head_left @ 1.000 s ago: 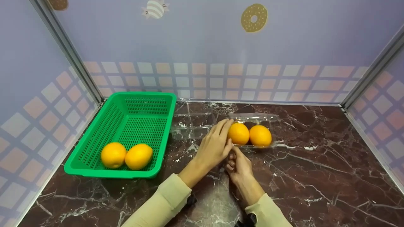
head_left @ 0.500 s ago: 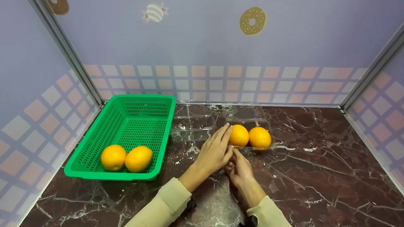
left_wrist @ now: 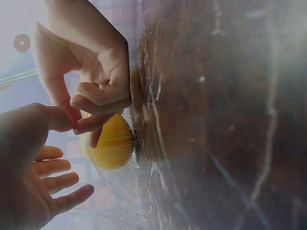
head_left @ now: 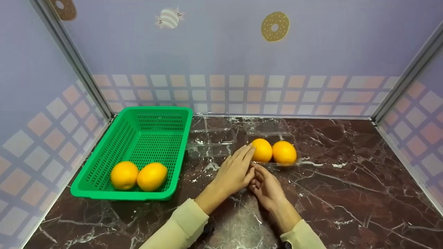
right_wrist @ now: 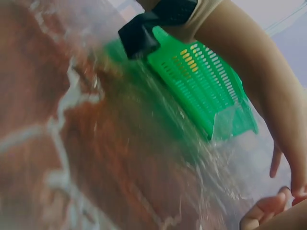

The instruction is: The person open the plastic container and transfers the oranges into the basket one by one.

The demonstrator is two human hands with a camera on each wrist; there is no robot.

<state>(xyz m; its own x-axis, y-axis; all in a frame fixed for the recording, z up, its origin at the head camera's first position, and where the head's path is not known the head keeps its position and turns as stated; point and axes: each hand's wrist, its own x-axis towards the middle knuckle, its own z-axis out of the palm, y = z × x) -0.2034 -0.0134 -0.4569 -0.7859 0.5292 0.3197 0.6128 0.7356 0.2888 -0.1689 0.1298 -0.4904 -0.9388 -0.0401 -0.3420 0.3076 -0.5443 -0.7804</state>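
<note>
Two oranges, a left one (head_left: 262,150) and a right one (head_left: 284,152), sit side by side in a clear plastic clamshell box (head_left: 282,164), its lid (head_left: 266,126) folded back toward the wall. My left hand (head_left: 232,170) lies beside the left orange, fingers extended at its left side. At the box's front edge is my right hand (head_left: 269,188), fingers loosely bent and nothing visible within them. In the left wrist view, the fingertips of the right hand (left_wrist: 93,72) meet the left thumb (left_wrist: 60,118) in front of an orange (left_wrist: 112,143).
At left stands a green basket (head_left: 183,152) with two more oranges, one left (head_left: 124,175) and one right (head_left: 152,176). Another clear clamshell box (head_left: 211,136) lies open between basket and hands. A patterned wall (head_left: 214,52) closes off the back of the marble-look tabletop (head_left: 346,193).
The lid behind the oranges has dropped back to lie flat toward the wall. My right hand has shifted slightly toward me, its fingers looser. The left hand stays beside the left orange.
</note>
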